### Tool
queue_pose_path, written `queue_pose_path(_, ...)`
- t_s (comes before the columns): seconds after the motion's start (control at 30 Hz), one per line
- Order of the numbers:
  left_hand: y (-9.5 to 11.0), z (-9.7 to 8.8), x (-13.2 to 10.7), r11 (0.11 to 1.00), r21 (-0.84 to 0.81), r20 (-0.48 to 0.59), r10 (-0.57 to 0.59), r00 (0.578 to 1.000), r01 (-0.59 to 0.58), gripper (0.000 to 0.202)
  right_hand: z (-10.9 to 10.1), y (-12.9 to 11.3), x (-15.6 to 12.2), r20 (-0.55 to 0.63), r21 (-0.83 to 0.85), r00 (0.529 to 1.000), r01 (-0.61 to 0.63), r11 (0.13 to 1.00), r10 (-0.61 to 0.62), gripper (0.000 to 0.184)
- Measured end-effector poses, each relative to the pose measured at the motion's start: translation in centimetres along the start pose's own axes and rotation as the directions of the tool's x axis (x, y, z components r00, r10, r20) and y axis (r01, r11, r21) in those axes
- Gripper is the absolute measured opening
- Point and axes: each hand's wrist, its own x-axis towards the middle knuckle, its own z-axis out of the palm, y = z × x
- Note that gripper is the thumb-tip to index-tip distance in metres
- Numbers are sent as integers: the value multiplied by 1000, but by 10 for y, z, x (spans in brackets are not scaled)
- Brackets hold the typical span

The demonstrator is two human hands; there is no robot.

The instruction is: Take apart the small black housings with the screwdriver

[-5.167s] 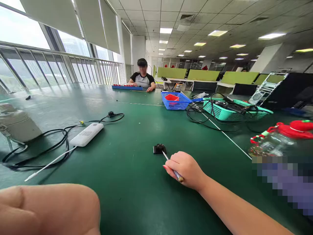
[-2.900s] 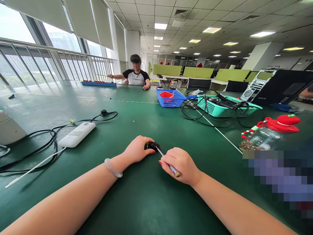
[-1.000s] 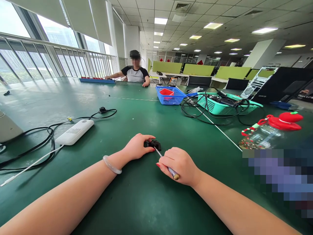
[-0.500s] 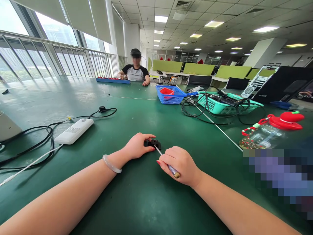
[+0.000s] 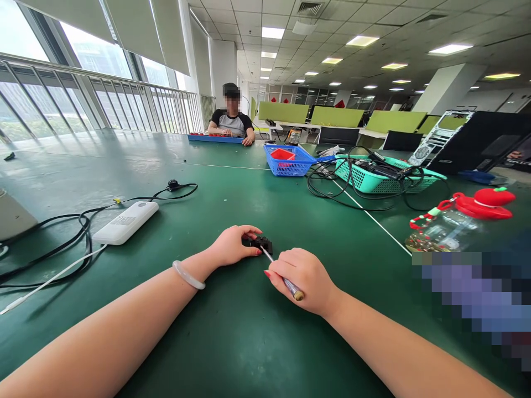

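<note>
On the green table [image 5: 249, 342] lies a small black part [image 5: 264, 242], its exact kind too small to make out. My left hand [image 5: 233, 244] grips its left end between thumb and fingers. In my right hand [image 5: 305, 276] is a screwdriver [image 5: 293, 289] with a clear purplish handle, tilted so that its thin metal shaft reaches up and left. The shaft's tip meets the near side of the black part. My right fingers are wrapped round the handle.
A white power strip [image 5: 126, 222] and black cables lie left. Further off stand a blue basket [image 5: 290, 168] and a green basket [image 5: 365, 182] with tangled cords. A red-lidded bottle [image 5: 452, 226] is at right. Across the table sits a person [image 5: 231, 119] behind a blue tray [image 5: 215, 139].
The blue tray by the person opposite has shifted right. My hands, the screwdriver and the black part have hardly moved.
</note>
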Motion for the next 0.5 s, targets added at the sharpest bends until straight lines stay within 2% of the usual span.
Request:
queue_pose_path(0.33, 1, -1, 0, 999, -17, 19, 34, 999, -33, 45, 0, 2, -1, 12, -19, 1000, 4, 1000, -4, 28)
queue_pose_path(0.5, 1, -1, -2, 997, 12, 28, 70, 997, -70, 36, -1, 2, 0, 0, -52, 999, -38, 998, 38, 29)
